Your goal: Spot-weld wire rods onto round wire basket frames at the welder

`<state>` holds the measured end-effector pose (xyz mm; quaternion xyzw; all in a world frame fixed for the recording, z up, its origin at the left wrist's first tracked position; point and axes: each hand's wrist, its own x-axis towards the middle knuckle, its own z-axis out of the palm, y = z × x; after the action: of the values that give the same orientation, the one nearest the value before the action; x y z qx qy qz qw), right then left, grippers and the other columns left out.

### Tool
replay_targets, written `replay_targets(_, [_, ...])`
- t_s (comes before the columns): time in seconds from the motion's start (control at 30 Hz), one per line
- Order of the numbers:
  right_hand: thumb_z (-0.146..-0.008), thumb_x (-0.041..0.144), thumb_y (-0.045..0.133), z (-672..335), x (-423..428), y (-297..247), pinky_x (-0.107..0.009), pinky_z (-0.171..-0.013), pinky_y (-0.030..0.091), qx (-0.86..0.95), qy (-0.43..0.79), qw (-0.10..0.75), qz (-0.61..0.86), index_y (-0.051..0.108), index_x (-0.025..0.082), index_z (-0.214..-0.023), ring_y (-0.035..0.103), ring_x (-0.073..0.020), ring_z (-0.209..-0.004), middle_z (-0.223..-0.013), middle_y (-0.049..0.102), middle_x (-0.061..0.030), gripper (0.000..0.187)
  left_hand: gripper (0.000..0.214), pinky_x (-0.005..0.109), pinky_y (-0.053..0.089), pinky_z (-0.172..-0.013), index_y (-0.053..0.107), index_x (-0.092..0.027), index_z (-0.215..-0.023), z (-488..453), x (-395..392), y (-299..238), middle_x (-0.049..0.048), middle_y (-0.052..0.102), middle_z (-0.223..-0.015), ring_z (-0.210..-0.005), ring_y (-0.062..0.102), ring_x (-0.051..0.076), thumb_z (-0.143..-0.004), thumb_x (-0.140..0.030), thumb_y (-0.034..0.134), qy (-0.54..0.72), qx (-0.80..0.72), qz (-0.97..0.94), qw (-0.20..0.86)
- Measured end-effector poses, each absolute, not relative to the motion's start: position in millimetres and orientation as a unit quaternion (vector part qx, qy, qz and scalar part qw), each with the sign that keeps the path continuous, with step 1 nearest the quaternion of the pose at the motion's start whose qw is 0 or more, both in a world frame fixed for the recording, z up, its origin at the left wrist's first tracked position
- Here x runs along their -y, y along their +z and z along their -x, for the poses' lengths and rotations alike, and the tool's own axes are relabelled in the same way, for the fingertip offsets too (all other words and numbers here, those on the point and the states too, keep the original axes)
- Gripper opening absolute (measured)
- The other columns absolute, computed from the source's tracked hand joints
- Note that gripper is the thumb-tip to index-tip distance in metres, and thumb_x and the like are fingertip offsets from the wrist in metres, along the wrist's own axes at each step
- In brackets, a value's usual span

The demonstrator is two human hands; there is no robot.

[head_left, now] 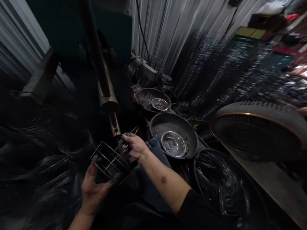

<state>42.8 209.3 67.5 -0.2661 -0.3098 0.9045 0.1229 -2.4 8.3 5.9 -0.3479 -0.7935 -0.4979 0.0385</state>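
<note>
A small wire rack (pixel 111 161) of thin metal rods is between my hands, below the brass-coloured end of a machine's upright rod (pixel 115 127). My left hand (pixel 96 188) grips the rack from its lower left side, thumb on one edge and fingers along the bottom. With fingers pinched, my right hand (pixel 135 145) holds the rack's upper right part close beside the rod tip. Whether that part is joined to the rest of the rack cannot be made out. The lower end of the rod is partly hidden behind my right hand.
Right of my hands, a grey basin (pixel 155 124) contains a shiny metal bowl (pixel 174 143) of small wire pieces. Behind it is another basin (pixel 137 95). A round fan-like object (pixel 259 131) stands at right, near stacked wire goods (pixel 199 64). Plastic-wrapped bundles (pixel 223 182) lie below it.
</note>
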Motion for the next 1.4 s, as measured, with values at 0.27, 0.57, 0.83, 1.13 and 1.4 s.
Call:
replay_targets(0.27, [-0.07, 0.026, 0.074, -50.5, -223.5, 78.6, -0.016, -0.033, 0.029, 0.36, 0.882, 0.142, 0.268, 0.057, 0.015, -0.075, 0.053, -0.0087, -0.038, -0.058, 0.065, -0.0001, 0.021, 0.091, 0.046, 0.057, -0.084, 0.033, -0.023, -0.145, 16.1, -29.9, 7.9, 0.0139, 0.058, -0.123, -0.102, 0.062, 0.029, -0.069, -0.051, 0.073, -0.478, 0.775, 0.399, 0.106])
replay_targets(0.57, [-0.064, 0.022, 0.08, -43.6, -224.1, 75.7, -0.016, -0.032, 0.029, 0.34, 0.878, 0.166, 0.293, 0.056, 0.016, -0.079, 0.047, -0.0067, -0.034, -0.054, 0.062, 0.0044, 0.029, 0.093, 0.044, 0.055, -0.087, 0.03, -0.021, -0.147, 18.2, -29.6, 0.6, 0.0139, 0.057, -0.12, -0.102, 0.063, 0.027, -0.07, -0.054, 0.071, -0.461, 0.783, 0.402, 0.114])
replay_targets(0.83, [-0.07, 0.021, 0.076, -44.3, -222.0, 81.4, -0.017, -0.041, 0.039, 0.272, 0.881, 0.211, 0.323, 0.051, 0.018, -0.073, 0.052, -0.0071, -0.042, -0.054, 0.059, 0.0041, 0.026, 0.094, 0.04, 0.053, -0.091, 0.033, -0.02, -0.145, 23.0, -37.9, 0.2, 0.014, 0.055, -0.127, -0.105, 0.062, 0.027, -0.068, -0.057, 0.071, -0.454, 0.8, 0.39, 0.049])
replay_targets(1.13, [-0.07, 0.023, 0.076, -29.4, -207.7, 84.8, -0.018, -0.041, 0.034, 0.264, 0.865, 0.264, 0.336, 0.047, 0.021, -0.076, 0.047, -0.0064, -0.04, -0.052, 0.051, 0.0088, 0.03, 0.092, 0.042, 0.05, -0.096, 0.034, -0.02, -0.144, 29.4, -49.3, 6.8, 0.0142, 0.053, -0.129, -0.109, 0.06, 0.027, -0.068, -0.052, 0.073, -0.48, 0.794, 0.372, 0.006])
replay_targets(1.4, [-0.071, 0.024, 0.076, -13.4, -211.6, 94.5, -0.018, -0.04, 0.036, 0.284, 0.857, 0.288, 0.32, 0.045, 0.021, -0.075, 0.046, -0.0047, -0.039, -0.053, 0.051, 0.01, 0.031, 0.095, 0.043, 0.049, -0.098, 0.03, -0.019, -0.146, 48.1, -55.5, 8.1, 0.0155, 0.051, -0.135, -0.113, 0.058, 0.029, -0.068, -0.047, 0.075, -0.468, 0.781, 0.411, 0.053])
